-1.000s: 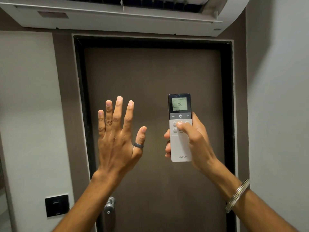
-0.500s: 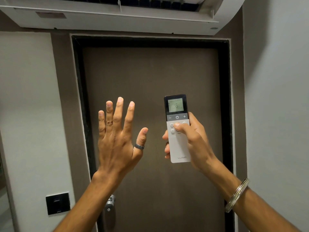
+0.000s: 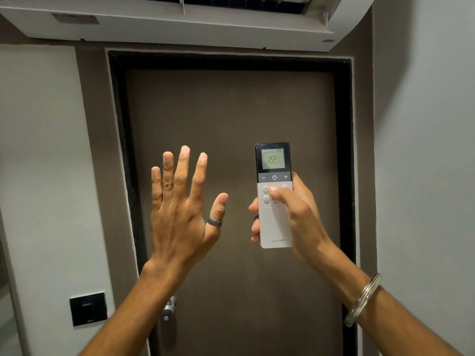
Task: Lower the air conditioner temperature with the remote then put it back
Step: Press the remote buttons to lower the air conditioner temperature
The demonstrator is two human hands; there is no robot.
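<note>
- Two hands raised before the door point(image 3: 231, 124); right hand point(image 3: 295, 217) wrapped around the lower body of the remote point(image 3: 274, 217), fingers curled behind its left edge, thumb point(image 3: 281, 194) resting on the round buttons of the white section.
- Remote upright, screen toward the wearer, top end aimed up at the air conditioner point(image 3: 180, 24) mounted above the door frame; display reading 22.
- Minus key at the left end of the dark strip just above the thumb, power key in the middle, plus at the right.
- Best done, by judgement: slide the thumb up and left onto minus only, steering clear of power; press in short single taps, checking the number after each; keep the top end tilted toward the unit while pressing.
- Left hand point(image 3: 182, 209) spread wide, palm forward, grasping nothing, a dark ring point(image 3: 215, 222) on its thumb, just beside the remote without touching.
- Putting back not yet begun; resting place not in view.
</note>
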